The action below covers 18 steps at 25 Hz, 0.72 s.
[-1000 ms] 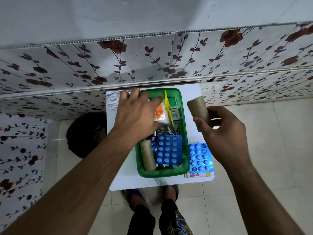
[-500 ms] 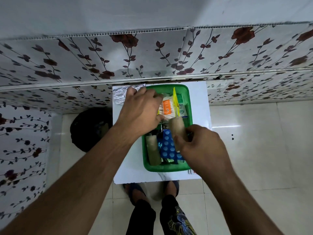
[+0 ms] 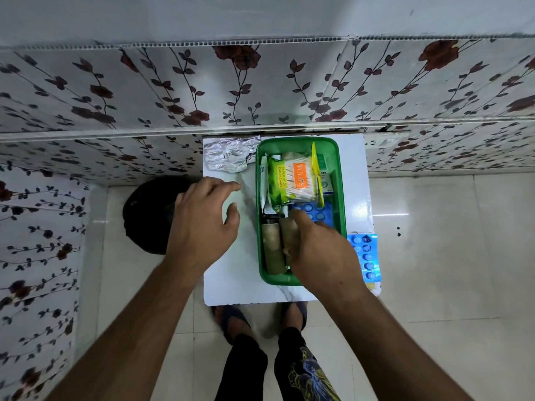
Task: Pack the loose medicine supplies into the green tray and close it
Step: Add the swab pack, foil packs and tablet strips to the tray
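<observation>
The right hand [image 3: 318,250] is gripping a brown roll [image 3: 289,238] inside the green tray [image 3: 341,198], the left hand [image 3: 202,224] is hovering spread, while a blue blister pack [image 3: 365,256] beside the right hand and a foil strip [image 3: 228,154] beyond the left are lying unpacked on the worktop [image 3: 231,285].

Two bare forearms without sleeves, left hand [image 3: 202,224] and right hand [image 3: 321,256] bare, no rings, watch or gloves visible, black trousers [image 3: 246,374], yellow and blue print [image 3: 314,374] on the right leg, dark open sandals [image 3: 231,316] on both feet
</observation>
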Tool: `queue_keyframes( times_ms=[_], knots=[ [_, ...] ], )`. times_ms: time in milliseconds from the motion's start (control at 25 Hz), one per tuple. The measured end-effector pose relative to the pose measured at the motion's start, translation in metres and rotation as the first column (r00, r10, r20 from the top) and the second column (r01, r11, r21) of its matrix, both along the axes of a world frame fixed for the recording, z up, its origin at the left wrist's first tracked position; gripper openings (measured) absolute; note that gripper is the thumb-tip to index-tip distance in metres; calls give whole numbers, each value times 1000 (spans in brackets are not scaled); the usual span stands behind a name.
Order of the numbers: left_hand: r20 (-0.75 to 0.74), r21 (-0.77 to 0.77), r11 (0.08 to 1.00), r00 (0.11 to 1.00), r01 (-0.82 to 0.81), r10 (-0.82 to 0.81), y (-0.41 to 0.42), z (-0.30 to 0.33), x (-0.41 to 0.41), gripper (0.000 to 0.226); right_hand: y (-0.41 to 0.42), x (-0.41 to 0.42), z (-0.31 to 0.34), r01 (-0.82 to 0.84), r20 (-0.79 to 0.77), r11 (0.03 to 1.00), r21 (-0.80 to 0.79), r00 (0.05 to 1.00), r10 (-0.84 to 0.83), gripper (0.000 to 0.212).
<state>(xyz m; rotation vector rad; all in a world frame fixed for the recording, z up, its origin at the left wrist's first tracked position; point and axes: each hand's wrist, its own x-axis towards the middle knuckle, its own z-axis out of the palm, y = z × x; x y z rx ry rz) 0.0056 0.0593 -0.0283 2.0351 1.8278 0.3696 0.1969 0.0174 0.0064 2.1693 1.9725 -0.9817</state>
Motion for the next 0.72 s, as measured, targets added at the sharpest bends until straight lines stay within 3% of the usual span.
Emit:
queue_keyframes(
  times_ms=[160, 240, 360, 440, 560, 720],
  knots=[
    [92, -36, 999, 995, -30, 33, -2, -8, -9, 34, -2, 6, 11, 12, -25, 1000, -26, 1000, -13, 45],
    [156, -60, 995, 984, -78, 87, 3, -10, -14, 31, -1, 26, 29, 174, -88, 983, 60, 982, -169, 42],
    [195, -115, 983, 967, -146, 167, 29, -18, -16, 31, -7, 75, 28, 465, -109, 854, 232, 885, -452, 26],
    [156, -136, 968, 960, -211, 231, 52, -27, -14, 37, -14, 102, 6, 500, 33, 854, 146, 860, -510, 30],
    [126, -205, 914, 917, -349, 378, 79, -44, -6, 59, -25, 116, -28, 436, 170, 894, -103, 893, -416, 56],
    [70, -256, 848, 866, -464, 495, 97, -64, -3, 80, -28, 116, -45, 427, 190, 895, -131, 897, -400, 58]
  ],
)
